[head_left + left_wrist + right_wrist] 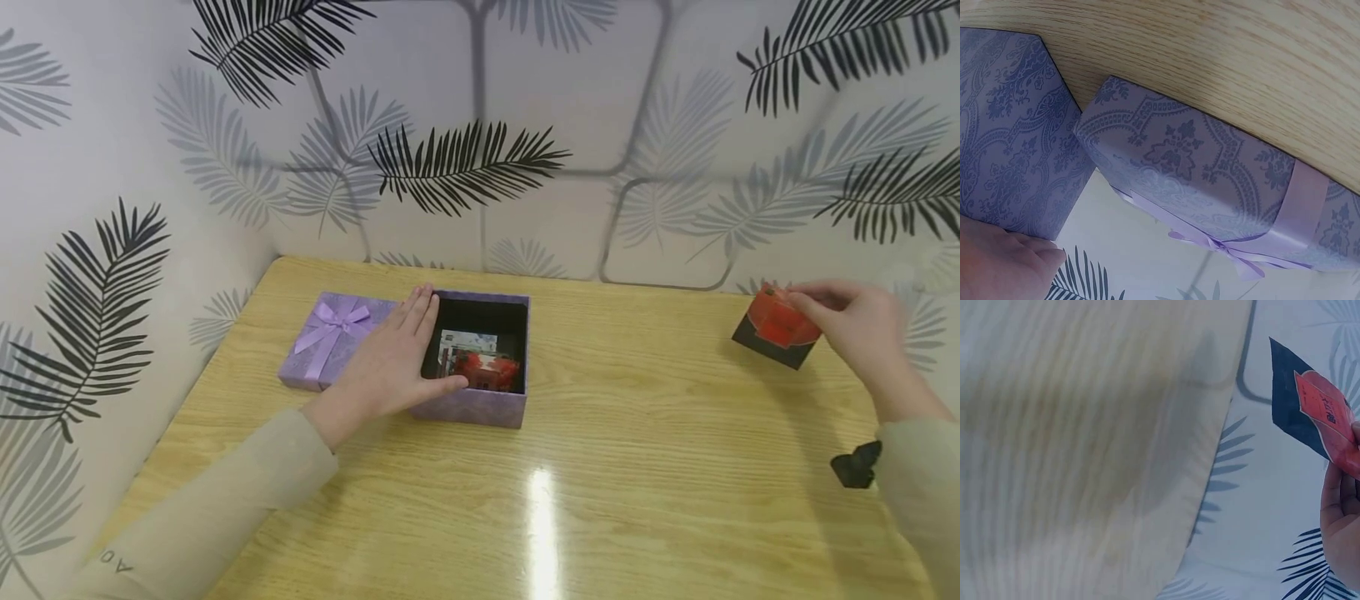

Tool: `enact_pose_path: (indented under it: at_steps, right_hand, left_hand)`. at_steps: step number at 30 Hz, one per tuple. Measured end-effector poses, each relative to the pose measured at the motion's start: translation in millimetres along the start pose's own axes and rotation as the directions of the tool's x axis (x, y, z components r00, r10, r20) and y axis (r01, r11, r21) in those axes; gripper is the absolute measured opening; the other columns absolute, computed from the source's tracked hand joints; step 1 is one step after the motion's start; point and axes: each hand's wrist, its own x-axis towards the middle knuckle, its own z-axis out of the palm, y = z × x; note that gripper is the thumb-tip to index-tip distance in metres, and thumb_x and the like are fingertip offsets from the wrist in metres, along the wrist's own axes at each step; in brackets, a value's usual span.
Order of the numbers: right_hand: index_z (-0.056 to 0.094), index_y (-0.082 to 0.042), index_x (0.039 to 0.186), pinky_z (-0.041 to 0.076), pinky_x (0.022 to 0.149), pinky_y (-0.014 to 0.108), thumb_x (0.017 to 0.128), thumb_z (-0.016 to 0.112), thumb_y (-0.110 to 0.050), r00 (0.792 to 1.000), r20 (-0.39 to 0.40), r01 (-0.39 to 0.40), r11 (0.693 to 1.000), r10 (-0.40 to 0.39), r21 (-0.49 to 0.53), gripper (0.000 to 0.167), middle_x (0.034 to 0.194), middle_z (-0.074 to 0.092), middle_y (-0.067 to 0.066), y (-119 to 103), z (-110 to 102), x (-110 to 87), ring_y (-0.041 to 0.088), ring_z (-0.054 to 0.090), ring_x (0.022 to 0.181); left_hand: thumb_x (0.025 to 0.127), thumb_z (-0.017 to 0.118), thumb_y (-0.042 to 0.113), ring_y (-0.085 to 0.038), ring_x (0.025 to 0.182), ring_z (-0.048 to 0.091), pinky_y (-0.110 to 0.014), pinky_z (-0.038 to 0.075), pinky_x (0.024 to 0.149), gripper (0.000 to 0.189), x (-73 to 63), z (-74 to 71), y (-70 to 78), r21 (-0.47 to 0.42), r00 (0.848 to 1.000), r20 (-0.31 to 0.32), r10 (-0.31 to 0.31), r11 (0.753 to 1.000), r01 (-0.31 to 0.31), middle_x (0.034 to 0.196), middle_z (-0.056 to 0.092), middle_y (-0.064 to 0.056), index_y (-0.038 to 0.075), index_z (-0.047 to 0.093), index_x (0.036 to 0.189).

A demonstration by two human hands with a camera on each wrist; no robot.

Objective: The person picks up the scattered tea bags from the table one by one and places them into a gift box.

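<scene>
An open purple patterned box [471, 408] stands on the table, with a black inside. My left hand [393, 354] rests along its left rim, fingers straight and thumb reaching over the front edge. Inside lie a red-printed packet [487, 371] and a pale printed one [468, 340]. Just left of the box is its purple lid [311, 358], tied with a lilac ribbon bow [1219, 245]; my left forearm and hand partly cover it. Far to the right, my right hand [855, 321] pinches a small red and black packet [780, 325] by its upper edge, held above the table.
A small black item [855, 465] lies on the wooden table [645, 467] by my right sleeve, which partly hides it. Leaf-patterned walls [555, 217] rise behind the table and along its left side.
</scene>
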Motion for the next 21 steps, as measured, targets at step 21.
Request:
enact_pose_path:
  at_steps: [21]
  right_hand:
    - [0.079, -0.002, 0.121, 0.042, 0.067, 0.005, 0.103, 0.071, -0.033, 0.980, -0.034, 0.200, 0.966, -0.197, 0.166, 0.037, 0.079, 0.053, -0.054, -102.7, 39.4, 13.2, -0.020, 0.052, 0.083]
  left_hand:
    - [0.093, 0.054, 0.082, -0.033, 0.168, 0.002, -0.048, 0.016, 0.137, 0.123, -0.2, -0.8, 1.0, 0.002, 1.000, 0.000, -0.005, 1.000, 0.005, 0.179, 0.000, -0.018, -0.001, 0.004, 0.169]
